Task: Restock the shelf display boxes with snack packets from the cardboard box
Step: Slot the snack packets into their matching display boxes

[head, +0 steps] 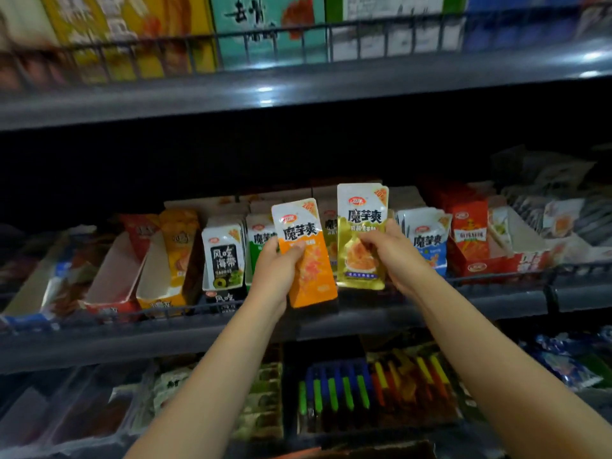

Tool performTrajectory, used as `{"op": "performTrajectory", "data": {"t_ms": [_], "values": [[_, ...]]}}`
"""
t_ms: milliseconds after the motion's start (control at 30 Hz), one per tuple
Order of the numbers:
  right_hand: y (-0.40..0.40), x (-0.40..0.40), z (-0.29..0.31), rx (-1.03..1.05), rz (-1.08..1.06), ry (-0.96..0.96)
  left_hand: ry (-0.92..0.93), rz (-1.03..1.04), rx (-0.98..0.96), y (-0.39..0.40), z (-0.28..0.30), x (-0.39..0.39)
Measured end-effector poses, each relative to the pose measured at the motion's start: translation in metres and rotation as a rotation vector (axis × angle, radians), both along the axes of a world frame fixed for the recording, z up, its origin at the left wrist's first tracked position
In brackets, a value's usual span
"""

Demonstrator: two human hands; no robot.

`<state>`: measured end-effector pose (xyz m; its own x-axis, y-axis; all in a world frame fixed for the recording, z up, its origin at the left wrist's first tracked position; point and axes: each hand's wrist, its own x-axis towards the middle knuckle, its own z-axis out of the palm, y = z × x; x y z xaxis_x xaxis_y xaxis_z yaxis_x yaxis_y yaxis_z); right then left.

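Holding packets before the middle shelf: left hand grips an orange packet, right hand a gold packet; neither is boxed yet, several display boxes look part-filled.

Top-shelf boxes are blurred; hands hide green packets behind

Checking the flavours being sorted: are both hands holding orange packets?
No. The left hand grips an orange packet, while the right hand holds a gold packet.
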<state>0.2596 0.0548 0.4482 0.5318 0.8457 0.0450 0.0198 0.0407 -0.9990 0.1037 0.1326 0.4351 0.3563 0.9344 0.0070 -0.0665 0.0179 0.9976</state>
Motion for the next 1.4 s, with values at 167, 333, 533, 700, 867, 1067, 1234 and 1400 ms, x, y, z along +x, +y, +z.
{"op": "performTrajectory", "data": {"t_ms": [167,333,533,700,867,1067,1234,1400], "values": [[0.045,0.008,0.021,-0.051,-0.100,-0.236,0.119,0.139,0.143,0.051,0.017,0.029],[0.072,0.017,0.017,-0.066,-0.100,-0.307,0.219,0.153,0.227,0.083,0.023,0.045],[0.091,0.031,0.001,-0.152,-0.038,-0.296,0.293,0.042,0.311,0.106,0.026,0.044],[0.097,0.039,-0.002,-0.197,-0.038,-0.513,0.447,-0.025,0.364,0.114,0.027,0.040],[0.101,0.048,0.002,-0.206,-0.074,-0.753,0.628,0.003,0.675,0.124,0.020,0.044],[0.102,0.051,0.015,-0.219,-0.097,-1.160,0.710,0.015,0.896,0.134,0.019,0.048],[0.115,0.059,0.019,-0.295,-0.139,-1.281,0.896,0.059,0.825,0.150,0.023,0.055],[0.125,0.061,0.010,-0.322,-0.136,-1.376,1.025,0.034,0.818,0.157,0.029,0.064]]}}
